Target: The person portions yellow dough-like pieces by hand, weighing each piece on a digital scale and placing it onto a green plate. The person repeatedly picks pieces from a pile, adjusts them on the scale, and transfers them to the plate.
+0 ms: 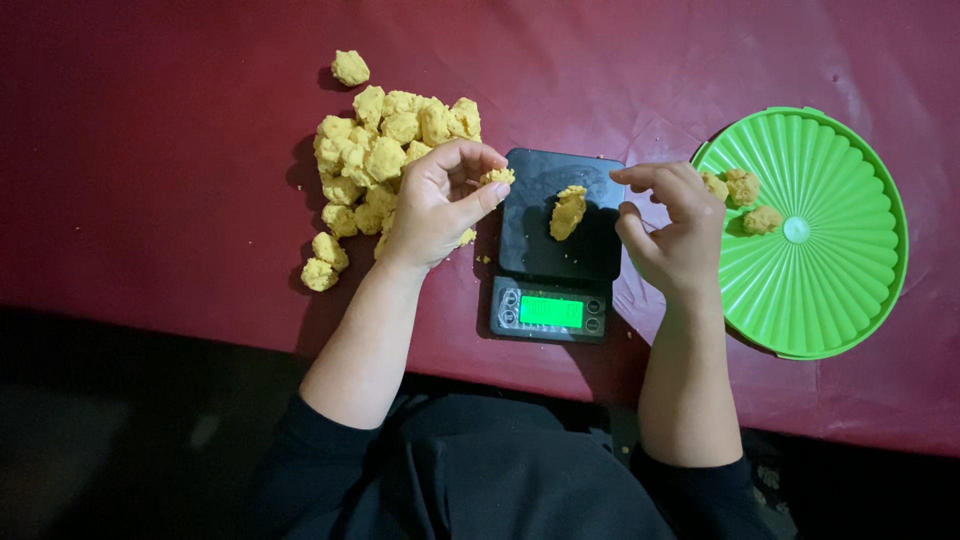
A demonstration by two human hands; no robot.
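Nearest the camera, dark sleeves (480, 480) and two bare forearms are seen reaching over a dark red table (150, 180). A small crumb of yellow dough (497, 176) is pinched between the thumb and fingertips of the left hand (435, 205), the fingers being closed on it just beside the left edge of a black digital scale (557, 240). The right hand (672, 225) is held at the scale's right edge with its fingers curled together; whether anything is gripped there cannot be told.

One elongated dough lump (567, 212) is laid on the scale's platform, and the green display (551, 311) is lit. The step in hand is judged to be the weighing and trimming of a portion: a bit appears to be either added or taken off. A fine, light placement of the crumb, or its return to the heap, would be called for next.

Counted: one scale, one green ribbed lid (830, 280) bearing three dough pieces (742, 185), one lump on the platform, and a pile of dough chunks (385, 160), roughly twenty-five, with one stray chunk (350, 68) set apart above it.
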